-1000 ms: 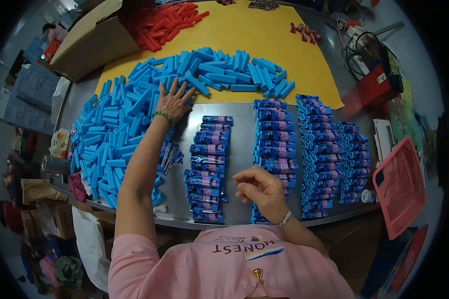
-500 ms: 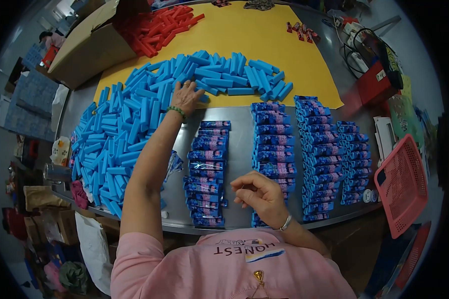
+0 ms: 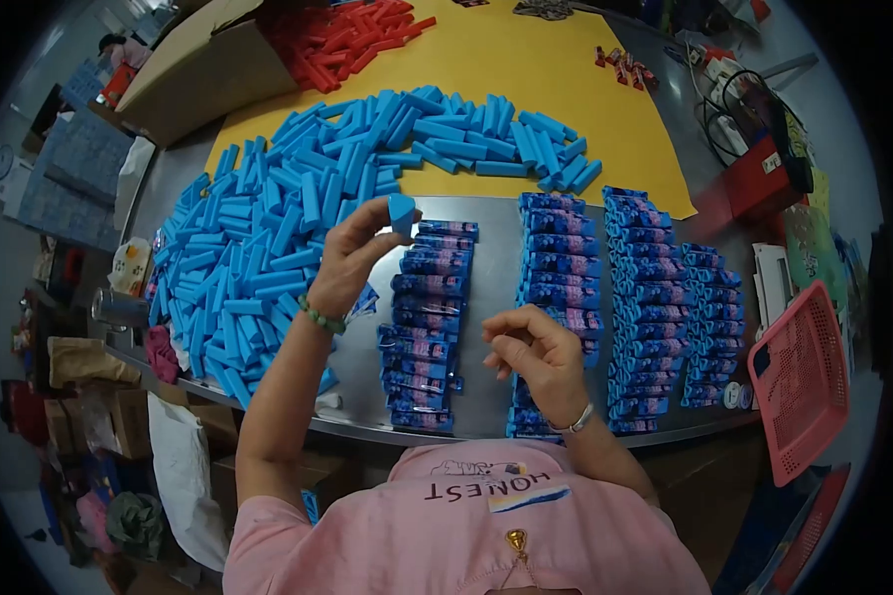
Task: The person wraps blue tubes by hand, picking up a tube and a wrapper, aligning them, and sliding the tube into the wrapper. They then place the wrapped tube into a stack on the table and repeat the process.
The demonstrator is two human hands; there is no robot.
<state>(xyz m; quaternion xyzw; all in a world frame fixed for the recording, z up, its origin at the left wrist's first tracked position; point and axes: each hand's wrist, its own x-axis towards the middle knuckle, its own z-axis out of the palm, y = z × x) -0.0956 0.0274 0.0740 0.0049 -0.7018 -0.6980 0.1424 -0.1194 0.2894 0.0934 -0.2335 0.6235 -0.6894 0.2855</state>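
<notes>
My left hand (image 3: 352, 260), with a green bead bracelet on its wrist, pinches a blue triangular stick (image 3: 401, 210) between thumb and fingers, its end facing me. This hand is raised beside the top of the nearest column of blue-and-pink printed packets (image 3: 429, 309). A large heap of similar blue sticks (image 3: 268, 233) lies to its left and beyond it. My right hand (image 3: 544, 365) hovers by the second column of packets (image 3: 563, 260). Its fingers are loosely curled, thumb apart from the forefinger, and nothing shows in them.
Two more packet columns (image 3: 648, 297) lie to the right. A pink basket (image 3: 799, 382) is at the table's right edge. Red sticks (image 3: 342, 45) and a cardboard box (image 3: 203, 74) are at the back left on a yellow sheet (image 3: 526, 59). A person (image 3: 124, 52) is in the far left background.
My left hand has drawn back from the heap towards me and now holds up a blue stick. My right hand has stayed near the second packet column, its fingers slightly more apart.
</notes>
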